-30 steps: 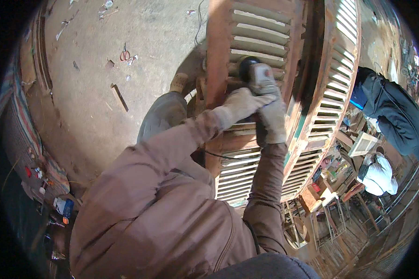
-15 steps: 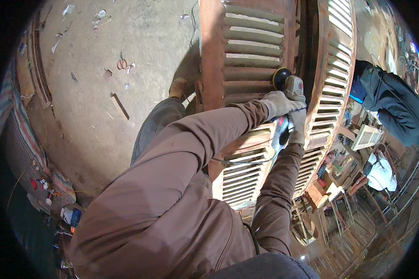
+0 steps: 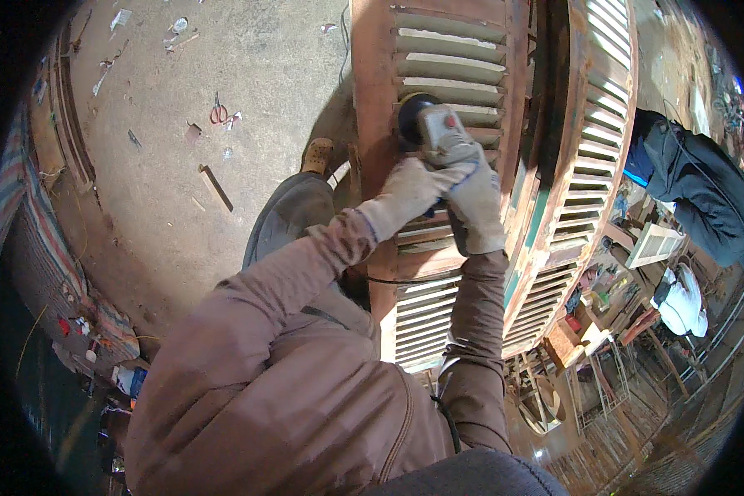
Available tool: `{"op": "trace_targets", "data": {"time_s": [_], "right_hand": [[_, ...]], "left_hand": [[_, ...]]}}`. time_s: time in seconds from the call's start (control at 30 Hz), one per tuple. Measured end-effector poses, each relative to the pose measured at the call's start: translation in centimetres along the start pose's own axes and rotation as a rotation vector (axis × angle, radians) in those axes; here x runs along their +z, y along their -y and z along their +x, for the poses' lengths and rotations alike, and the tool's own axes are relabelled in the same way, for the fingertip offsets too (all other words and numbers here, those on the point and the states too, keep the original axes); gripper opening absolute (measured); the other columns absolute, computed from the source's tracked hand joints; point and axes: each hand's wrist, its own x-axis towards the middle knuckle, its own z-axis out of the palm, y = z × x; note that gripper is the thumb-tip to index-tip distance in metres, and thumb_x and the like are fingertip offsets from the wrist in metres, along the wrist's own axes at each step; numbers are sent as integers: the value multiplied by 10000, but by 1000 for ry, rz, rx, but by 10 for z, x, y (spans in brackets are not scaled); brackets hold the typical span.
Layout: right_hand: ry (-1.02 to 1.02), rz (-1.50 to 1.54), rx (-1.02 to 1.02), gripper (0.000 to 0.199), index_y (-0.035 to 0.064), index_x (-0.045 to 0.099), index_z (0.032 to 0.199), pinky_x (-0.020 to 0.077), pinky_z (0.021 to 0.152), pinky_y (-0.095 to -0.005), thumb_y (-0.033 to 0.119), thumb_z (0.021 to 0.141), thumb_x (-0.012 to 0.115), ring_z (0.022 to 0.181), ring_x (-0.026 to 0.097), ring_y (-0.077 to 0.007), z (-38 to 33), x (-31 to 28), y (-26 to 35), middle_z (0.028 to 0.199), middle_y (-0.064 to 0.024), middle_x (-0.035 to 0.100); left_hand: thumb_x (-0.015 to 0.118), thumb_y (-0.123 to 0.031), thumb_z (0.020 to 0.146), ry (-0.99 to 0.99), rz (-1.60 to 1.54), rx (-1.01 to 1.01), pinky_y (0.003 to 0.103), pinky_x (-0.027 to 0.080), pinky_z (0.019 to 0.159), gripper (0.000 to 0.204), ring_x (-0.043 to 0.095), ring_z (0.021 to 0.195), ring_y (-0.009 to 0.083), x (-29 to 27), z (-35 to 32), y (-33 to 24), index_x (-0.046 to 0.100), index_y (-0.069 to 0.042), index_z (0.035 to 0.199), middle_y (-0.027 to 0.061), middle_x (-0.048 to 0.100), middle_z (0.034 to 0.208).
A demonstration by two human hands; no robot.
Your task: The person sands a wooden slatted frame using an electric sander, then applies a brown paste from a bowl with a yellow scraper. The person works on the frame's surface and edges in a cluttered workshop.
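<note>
Right hand (image 3: 478, 202), gloved, wrapped round the disc sander (image 3: 443, 122); gloved left hand (image 3: 409, 194) grasping it alongside. Sander's over the left stile and slats of a louvered shutter (image 3: 374, 107); can't tell disc contact. Second louvered panel (image 3: 593, 162) right; scissors (image 3: 218, 112) on floor (image 3: 264, 66), left.

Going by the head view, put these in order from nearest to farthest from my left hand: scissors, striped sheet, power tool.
From your left hand:
1. Power tool, right at the hand.
2. Scissors, on the floor to the left.
3. Striped sheet, toward the picture's left edge.
</note>
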Motion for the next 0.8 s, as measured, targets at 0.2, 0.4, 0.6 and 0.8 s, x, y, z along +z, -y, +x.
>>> {"op": "trace_targets", "data": {"time_s": [0.2,0.4,0.6,0.8], "right_hand": [[-11,309,35,591,77,614,1297,564,877,-476,358,809,792,1057,715,-403,47,-30,-107,1133,-248,729],[-122,330,8,539,75,620,1285,569,860,-468,326,832,770,1031,728,-389,49,-14,-136,1130,-235,734],[53,118,29,675,50,594,1296,558,865,-503,430,779,803,1010,715,-443,5,9,7,1021,-258,739],[-33,115,112,651,43,611,1270,550,905,-488,420,780,814,1068,711,-417,10,-21,-28,1093,-251,734]], "left_hand": [[739,-741,771,133,230,-55,346,565,714,792,732,760,227,62,64,-34,777,18,995,151,752,853],[728,-778,743,113,318,-38,350,577,752,854,751,806,245,63,67,-41,771,52,942,192,751,879],[777,-689,776,-45,-125,70,370,566,870,782,752,943,270,-7,-10,-10,745,10,1123,177,770,1036],[763,-679,796,95,96,-98,356,571,834,747,745,873,230,25,21,-29,752,-6,1119,135,773,981]]}}
